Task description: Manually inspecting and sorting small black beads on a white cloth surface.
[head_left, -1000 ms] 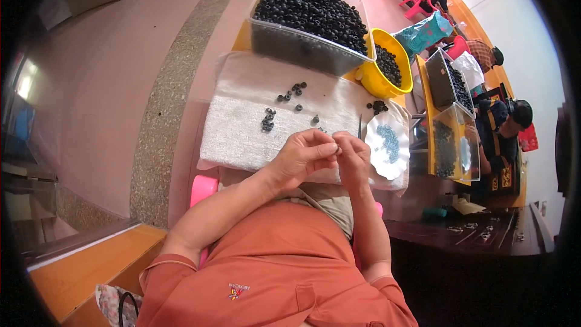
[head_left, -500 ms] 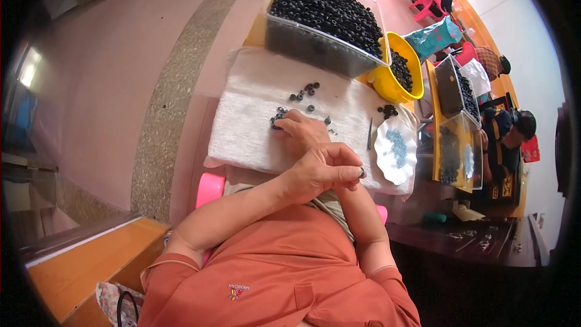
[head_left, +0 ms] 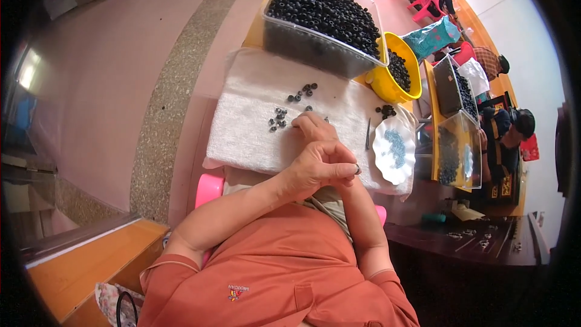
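My left arm crosses over the right one. My left hand [head_left: 327,168] is closed in a pinch, with a small dark ring-shaped piece [head_left: 357,170] showing at the thumb and fingertip. Beyond it, my right hand [head_left: 311,127] rests low over the white cloth [head_left: 242,106], its fingers bent together; what they hold, if anything, is hidden. Just left of that hand lies a loose cluster of small black ring-like pieces [head_left: 278,119]. Farther back is another short row of black pieces [head_left: 302,92].
A clear bin [head_left: 321,42] full of black pieces stands at the back. Beside it is a yellow basin [head_left: 396,89] with more. A white scalloped dish [head_left: 387,169] of pale blue bits, tweezers [head_left: 368,134] and a small dark pile [head_left: 386,111] lie right. People sit farther right.
My right hand has drawn back to the right from the cluster of black pieces, which now shows uncovered. My left hand keeps its pinch and has barely shifted.
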The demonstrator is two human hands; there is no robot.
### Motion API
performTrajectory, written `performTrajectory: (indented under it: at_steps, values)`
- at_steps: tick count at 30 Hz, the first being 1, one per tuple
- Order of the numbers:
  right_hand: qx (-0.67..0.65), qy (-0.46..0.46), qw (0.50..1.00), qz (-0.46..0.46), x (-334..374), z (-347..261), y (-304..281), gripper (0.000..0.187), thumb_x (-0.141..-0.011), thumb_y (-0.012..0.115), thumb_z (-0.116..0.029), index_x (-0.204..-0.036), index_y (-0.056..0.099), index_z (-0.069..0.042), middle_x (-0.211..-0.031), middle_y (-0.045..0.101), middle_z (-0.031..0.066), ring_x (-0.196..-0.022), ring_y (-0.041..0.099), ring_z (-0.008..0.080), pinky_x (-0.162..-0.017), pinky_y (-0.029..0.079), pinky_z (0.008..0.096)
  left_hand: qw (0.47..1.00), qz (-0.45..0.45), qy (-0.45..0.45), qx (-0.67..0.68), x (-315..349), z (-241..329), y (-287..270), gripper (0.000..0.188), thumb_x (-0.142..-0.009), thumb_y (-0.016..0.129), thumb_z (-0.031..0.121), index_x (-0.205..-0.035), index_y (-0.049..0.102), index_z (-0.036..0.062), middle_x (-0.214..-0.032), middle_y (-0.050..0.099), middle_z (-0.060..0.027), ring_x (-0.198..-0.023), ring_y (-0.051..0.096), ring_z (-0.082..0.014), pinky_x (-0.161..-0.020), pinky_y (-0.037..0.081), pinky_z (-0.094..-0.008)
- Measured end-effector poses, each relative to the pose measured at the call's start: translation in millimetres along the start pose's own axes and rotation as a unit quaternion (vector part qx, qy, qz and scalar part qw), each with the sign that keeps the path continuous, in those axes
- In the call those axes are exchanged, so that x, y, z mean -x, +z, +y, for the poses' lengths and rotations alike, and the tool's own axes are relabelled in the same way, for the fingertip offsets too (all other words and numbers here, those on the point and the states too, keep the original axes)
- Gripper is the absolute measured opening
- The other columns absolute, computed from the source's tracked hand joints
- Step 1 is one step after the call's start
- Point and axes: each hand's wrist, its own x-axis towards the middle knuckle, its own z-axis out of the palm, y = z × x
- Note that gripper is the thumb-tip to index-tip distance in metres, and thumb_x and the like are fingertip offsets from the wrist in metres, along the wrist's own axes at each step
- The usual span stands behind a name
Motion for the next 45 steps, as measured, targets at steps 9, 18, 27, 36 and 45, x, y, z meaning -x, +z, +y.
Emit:
performTrajectory:
  at_steps: [9,18,27,36,45]
  values:
    - [-0.431,0.040,0.892,0.128,41,5,0,0.043,-0.092,0.059,-0.012,-0.130,0.042,-0.001,-0.121,0.051,0.0125,-0.109,0.053,0.0202,-0.095,0.045,0.0338,0.998,0.048,-0.026,-0.010,4,12,7,0.011,-0.088,0.071,0.010,-0.097,0.066,0.0052,-0.092,0.066,-0.0009,-0.083,0.064,-0.0104,-0.077,0.056,-0.0292]
    - [-0.401,0.184,0.880,0.174,32,19,-25,0.013,-0.093,0.065,-0.010,-0.096,0.068,0.003,-0.081,0.063,0.0008,-0.073,0.056,0.0062,-0.066,0.047,0.0220,0.995,0.087,0.021,-0.033,0,9,-7,0.007,-0.089,0.070,0.007,-0.094,0.066,0.0045,-0.089,0.067,-0.0033,-0.080,0.065,-0.0125,-0.076,0.057,-0.0285]
    - [-0.420,0.221,0.859,0.192,46,21,-36,0.014,-0.091,0.065,-0.006,-0.103,0.068,0.002,-0.081,0.066,0.0019,-0.072,0.059,0.0076,-0.066,0.048,0.0226,0.985,0.159,0.032,-0.053,-6,11,-18,0.008,-0.090,0.068,0.007,-0.097,0.065,0.0038,-0.090,0.068,-0.0055,-0.080,0.065,-0.0135,-0.075,0.057,-0.0285]
    - [-0.485,0.221,0.822,0.202,49,29,-38,0.018,-0.091,0.065,-0.008,-0.106,0.067,0.002,-0.083,0.066,0.0035,-0.072,0.061,0.0096,-0.067,0.049,0.0235,0.984,0.157,0.045,-0.069,-7,9,-23,0.009,-0.090,0.069,0.008,-0.096,0.065,0.0040,-0.089,0.068,-0.0047,-0.078,0.065,-0.0126,-0.075,0.057,-0.0293]
    - [-0.479,0.218,0.832,0.178,53,31,-44,0.014,-0.087,0.066,-0.003,-0.101,0.067,0.002,-0.089,0.065,0.0046,-0.076,0.064,0.0133,-0.075,0.058,0.0293,0.975,0.194,0.055,-0.088,-8,13,-21,0.011,-0.086,0.073,0.010,-0.093,0.066,0.0045,-0.085,0.068,-0.0030,-0.076,0.063,-0.0098,-0.071,0.055,-0.0264]
